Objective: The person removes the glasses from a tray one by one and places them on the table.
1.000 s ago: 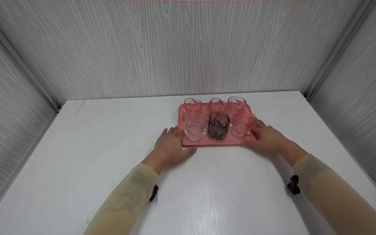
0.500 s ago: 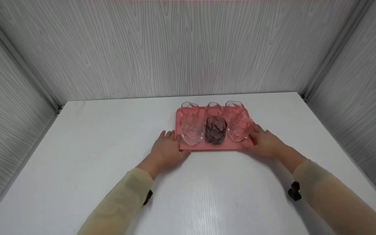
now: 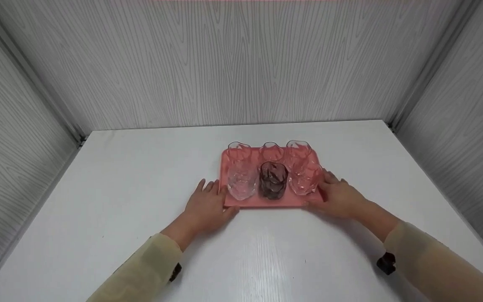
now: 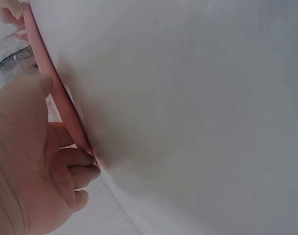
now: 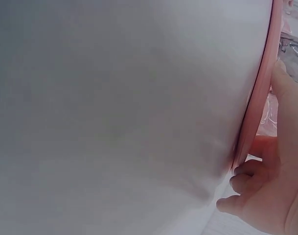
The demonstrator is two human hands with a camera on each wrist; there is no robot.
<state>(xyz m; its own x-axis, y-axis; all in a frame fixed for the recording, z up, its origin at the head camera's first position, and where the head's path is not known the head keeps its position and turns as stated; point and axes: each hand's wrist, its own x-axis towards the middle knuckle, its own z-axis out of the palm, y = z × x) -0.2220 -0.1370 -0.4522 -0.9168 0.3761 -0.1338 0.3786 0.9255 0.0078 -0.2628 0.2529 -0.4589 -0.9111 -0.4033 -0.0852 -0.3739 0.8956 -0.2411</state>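
Note:
A pink tray (image 3: 275,204) lies on the white table, bearing several faceted drinking glasses in two rows. The dark grey glass (image 3: 273,182) stands at the front middle, between a clear glass (image 3: 242,186) and another clear glass (image 3: 304,181). More clear glasses (image 3: 299,151) fill the back row. My left hand (image 3: 207,209) grips the tray's front left corner; in the left wrist view its thumb lies on the pink rim (image 4: 65,107) and its fingers curl at the corner. The front right corner is held likewise by my right hand (image 3: 338,199), thumb along the rim (image 5: 256,105).
White table surface (image 3: 149,167) extends on both sides of the tray and in front of it. A grey wood-grain back panel (image 3: 241,63) rises behind, with side panels at the left (image 3: 15,126) and right (image 3: 459,105).
Both hands have drawn the tray with its glasses toward me and slightly left, away from the back panel. The glasses keep their places on it.

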